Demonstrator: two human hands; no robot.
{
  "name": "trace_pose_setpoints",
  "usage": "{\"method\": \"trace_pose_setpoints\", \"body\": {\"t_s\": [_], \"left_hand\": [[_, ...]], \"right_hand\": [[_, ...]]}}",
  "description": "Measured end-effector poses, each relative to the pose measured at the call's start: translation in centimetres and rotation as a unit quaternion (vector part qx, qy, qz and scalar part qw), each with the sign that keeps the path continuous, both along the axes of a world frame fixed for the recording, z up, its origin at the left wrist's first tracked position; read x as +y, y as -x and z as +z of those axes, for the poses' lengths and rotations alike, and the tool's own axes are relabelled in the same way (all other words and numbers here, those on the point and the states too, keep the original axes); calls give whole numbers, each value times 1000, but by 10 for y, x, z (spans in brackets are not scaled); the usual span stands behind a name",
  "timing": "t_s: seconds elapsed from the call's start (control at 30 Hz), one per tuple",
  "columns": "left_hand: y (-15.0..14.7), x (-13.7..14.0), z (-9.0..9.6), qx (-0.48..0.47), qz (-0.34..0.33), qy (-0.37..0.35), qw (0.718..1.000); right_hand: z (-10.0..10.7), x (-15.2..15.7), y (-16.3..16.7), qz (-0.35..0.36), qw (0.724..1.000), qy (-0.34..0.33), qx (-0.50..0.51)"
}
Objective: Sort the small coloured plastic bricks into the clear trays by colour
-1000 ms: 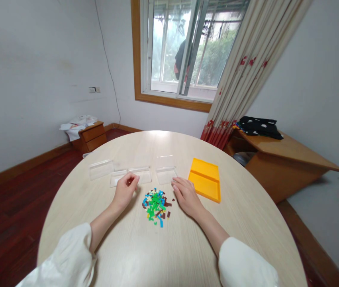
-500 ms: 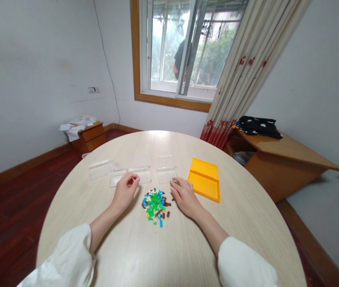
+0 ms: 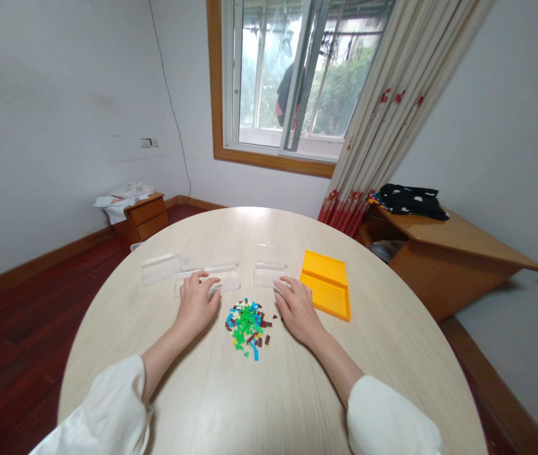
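A pile of small toy bricks (image 3: 247,325) in green, blue, brown and cream lies between my two hands. My left hand (image 3: 197,302) rests to its left with thumb and fingers apart and nothing visible in them. It partly covers the near side of a clear plastic box (image 3: 226,277). On the other side, my right hand (image 3: 298,306) has its fingers stretched out, the tips at the right edge of another clear box (image 3: 267,276). I cannot tell whether they touch it. The orange two-part tray (image 3: 326,287) sits just right of that hand.
Farther left on the round wooden table (image 3: 259,404) stands another clear box (image 3: 160,270). Beyond the table are a small drawer cabinet (image 3: 148,215) at the left and a tilted wooden desk (image 3: 463,246) with folded dark cloth (image 3: 413,201) at the right.
The clear box near my right hand has shifted slightly right, and that hand has moved a little right too. My left hand has spread its fingers, which were closer together before.
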State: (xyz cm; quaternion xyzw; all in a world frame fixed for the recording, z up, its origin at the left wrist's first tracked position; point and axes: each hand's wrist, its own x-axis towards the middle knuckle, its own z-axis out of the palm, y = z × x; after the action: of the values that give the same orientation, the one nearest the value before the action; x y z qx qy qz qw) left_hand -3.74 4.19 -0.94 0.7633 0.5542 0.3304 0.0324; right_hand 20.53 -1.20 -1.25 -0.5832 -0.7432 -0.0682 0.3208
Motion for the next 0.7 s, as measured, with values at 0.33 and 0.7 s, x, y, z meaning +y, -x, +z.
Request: {"method": "trace_pose_setpoints", "body": {"t_s": [0.33,0.7], "left_hand": [[24,6,17,137,49,13,989],[23,15,6,126,-29,52,990]], "right_hand": [[-1,3,-20,-155,983,34,-89],[-3,5,-21,-106,991,39,-66]]}}
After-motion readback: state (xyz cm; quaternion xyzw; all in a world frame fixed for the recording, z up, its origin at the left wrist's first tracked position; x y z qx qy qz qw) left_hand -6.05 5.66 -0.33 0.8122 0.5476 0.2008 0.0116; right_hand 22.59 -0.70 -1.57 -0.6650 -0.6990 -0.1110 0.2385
